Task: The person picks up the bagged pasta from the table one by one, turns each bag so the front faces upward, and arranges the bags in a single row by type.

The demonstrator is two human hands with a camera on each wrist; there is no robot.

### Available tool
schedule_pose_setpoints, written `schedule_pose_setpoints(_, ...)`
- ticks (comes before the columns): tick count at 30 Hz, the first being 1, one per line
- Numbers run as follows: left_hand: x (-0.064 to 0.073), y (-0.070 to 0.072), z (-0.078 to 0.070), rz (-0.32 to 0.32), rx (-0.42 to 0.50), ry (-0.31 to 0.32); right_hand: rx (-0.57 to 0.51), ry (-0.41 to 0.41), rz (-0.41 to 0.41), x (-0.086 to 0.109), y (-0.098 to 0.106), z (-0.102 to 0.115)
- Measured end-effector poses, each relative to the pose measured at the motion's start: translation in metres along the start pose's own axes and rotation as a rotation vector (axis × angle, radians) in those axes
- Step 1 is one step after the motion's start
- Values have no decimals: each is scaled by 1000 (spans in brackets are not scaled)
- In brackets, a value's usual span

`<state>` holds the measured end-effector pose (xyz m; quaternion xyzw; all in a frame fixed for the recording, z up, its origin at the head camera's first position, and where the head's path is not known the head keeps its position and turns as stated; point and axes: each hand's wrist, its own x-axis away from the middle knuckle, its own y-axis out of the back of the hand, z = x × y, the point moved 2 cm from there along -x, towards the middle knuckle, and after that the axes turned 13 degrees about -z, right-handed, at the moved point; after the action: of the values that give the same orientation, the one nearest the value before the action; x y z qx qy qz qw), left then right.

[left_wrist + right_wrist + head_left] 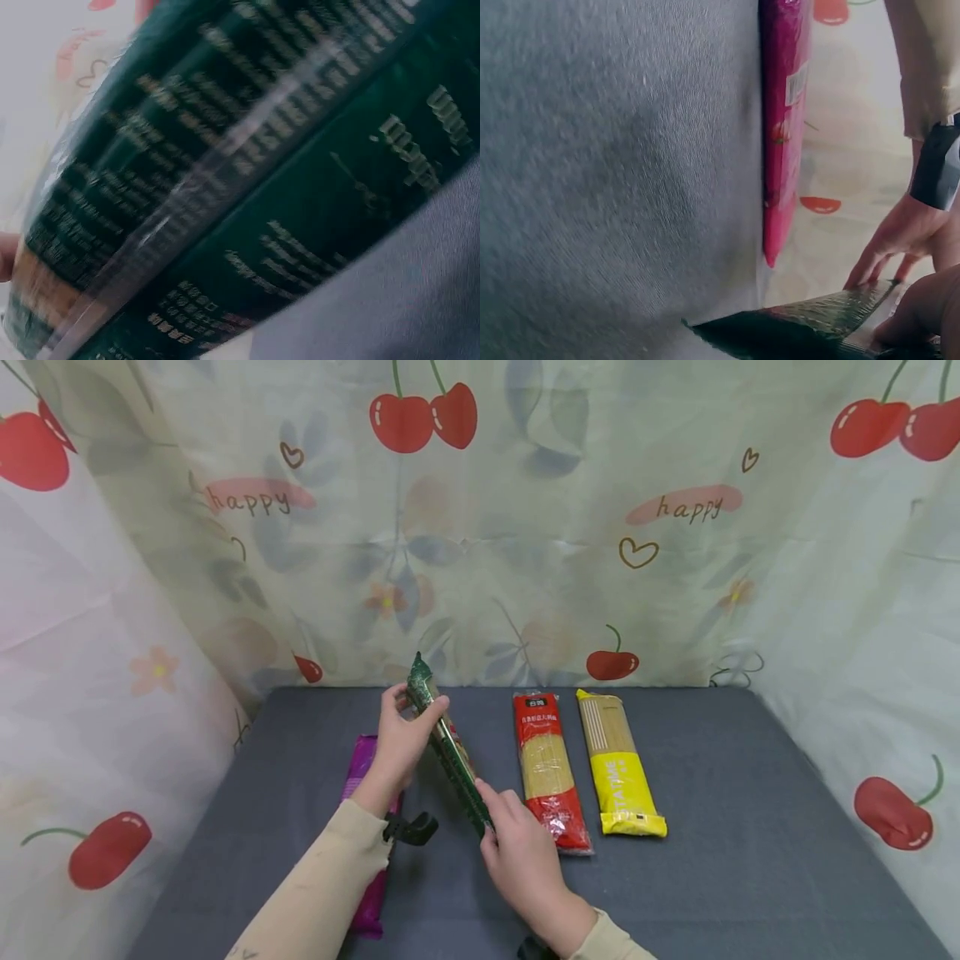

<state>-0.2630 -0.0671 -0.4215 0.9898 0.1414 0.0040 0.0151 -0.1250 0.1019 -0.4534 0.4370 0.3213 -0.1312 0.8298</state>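
A long green pasta packet [455,753] is held tilted on its edge above the dark cloth, its far end raised. My left hand [400,735] grips it near that far end, thumb on one side and fingers on the other. Lower down, my right hand [527,860] pinches the near end. Printed text covers the packet's green side [225,161] in the left wrist view. A purple packet [369,906] lies partly hidden under my left forearm. Right of the green packet lie a red spaghetti packet [545,756] and a yellow one [622,777].
A dark grey cloth [720,877] covers the table. White curtains printed with cherries [450,568] enclose the back and both sides. Black straps [411,828] sit at my wrists.
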Motion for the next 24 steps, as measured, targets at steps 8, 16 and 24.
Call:
schedule_pose_setpoints(8, 5, 5, -7, 27, -18, -19, 143, 185, -54, -3, 1, 5)
schedule_pose_setpoints(16, 2, 4, -2, 45, -28, 51, 204, 217, -57, -3, 1, 5)
schedule_pose_setpoints(24, -1, 6, 6, 46, -57, 105, 216, 192, -52, 0, 0, 6)
